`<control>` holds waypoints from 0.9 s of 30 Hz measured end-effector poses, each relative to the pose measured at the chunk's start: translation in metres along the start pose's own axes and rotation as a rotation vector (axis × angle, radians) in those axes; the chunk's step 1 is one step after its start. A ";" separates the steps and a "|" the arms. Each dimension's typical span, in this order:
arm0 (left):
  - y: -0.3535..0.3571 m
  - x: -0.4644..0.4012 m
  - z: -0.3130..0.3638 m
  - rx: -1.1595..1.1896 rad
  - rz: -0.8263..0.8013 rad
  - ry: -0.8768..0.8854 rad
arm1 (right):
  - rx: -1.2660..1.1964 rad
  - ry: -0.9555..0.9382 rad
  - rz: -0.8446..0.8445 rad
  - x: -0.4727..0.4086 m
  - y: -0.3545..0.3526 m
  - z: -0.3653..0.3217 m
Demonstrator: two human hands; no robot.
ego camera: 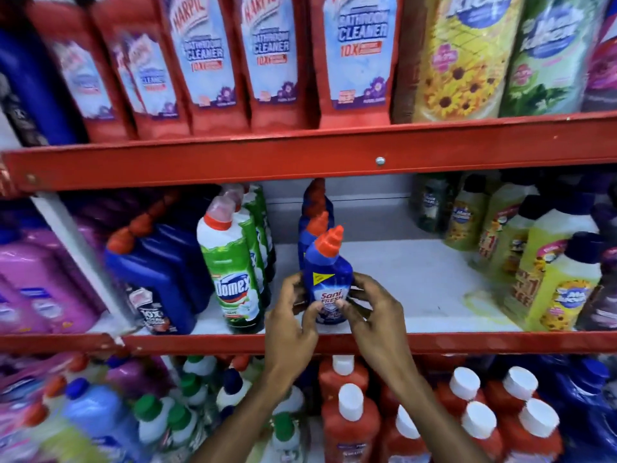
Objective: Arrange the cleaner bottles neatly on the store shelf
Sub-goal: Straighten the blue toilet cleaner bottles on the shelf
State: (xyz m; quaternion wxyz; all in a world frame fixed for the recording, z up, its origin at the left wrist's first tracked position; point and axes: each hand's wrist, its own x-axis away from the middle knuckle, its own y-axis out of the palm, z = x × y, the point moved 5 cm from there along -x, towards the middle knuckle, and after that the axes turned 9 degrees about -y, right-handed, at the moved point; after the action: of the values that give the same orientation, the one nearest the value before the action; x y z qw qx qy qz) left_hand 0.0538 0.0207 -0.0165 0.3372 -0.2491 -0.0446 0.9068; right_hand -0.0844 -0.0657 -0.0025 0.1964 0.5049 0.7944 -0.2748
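Observation:
A blue Sani Fresh bottle (329, 279) with an orange cap stands upright at the front of the middle shelf (417, 282). My left hand (290, 319) wraps its left side and my right hand (370, 312) its right side, fingers meeting over the lower label. Two more blue bottles with orange caps (315, 215) line up right behind it. To the left stands a green Domex bottle (233, 272), beside larger dark blue bottles (160, 272).
Yellow floor cleaner bottles (554, 272) crowd the shelf's right end, with bare shelf between them and my hands. Red bathroom cleaner pouches (273, 61) fill the upper shelf. Red bottles with white caps (350, 416) stand below. A red rail (500, 342) edges the shelf.

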 end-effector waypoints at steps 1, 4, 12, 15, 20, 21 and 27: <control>-0.004 -0.002 -0.004 -0.002 0.004 -0.004 | 0.008 0.002 -0.002 0.000 0.006 0.001; -0.011 -0.003 -0.014 -0.029 -0.004 -0.015 | 0.036 0.028 -0.016 -0.001 0.020 0.008; -0.014 -0.007 -0.029 -0.036 -0.054 -0.037 | 0.037 0.082 0.033 0.001 0.030 0.020; -0.012 -0.002 -0.035 0.055 -0.103 -0.121 | -0.083 0.127 0.115 0.006 0.028 0.022; 0.000 0.000 -0.036 0.295 -0.170 -0.322 | -0.330 0.300 0.062 -0.002 0.042 0.032; 0.003 -0.001 -0.033 0.344 -0.183 -0.341 | -0.386 0.321 0.041 -0.006 0.047 0.033; 0.016 -0.005 -0.029 0.511 -0.243 -0.415 | -0.463 0.331 -0.036 -0.010 0.064 0.041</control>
State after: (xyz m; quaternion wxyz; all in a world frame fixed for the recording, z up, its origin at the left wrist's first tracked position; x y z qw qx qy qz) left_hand 0.0616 0.0032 -0.0436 0.4779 0.0401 0.0867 0.8732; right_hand -0.0211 -0.0766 -0.0436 0.1693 0.4704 0.8660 -0.0034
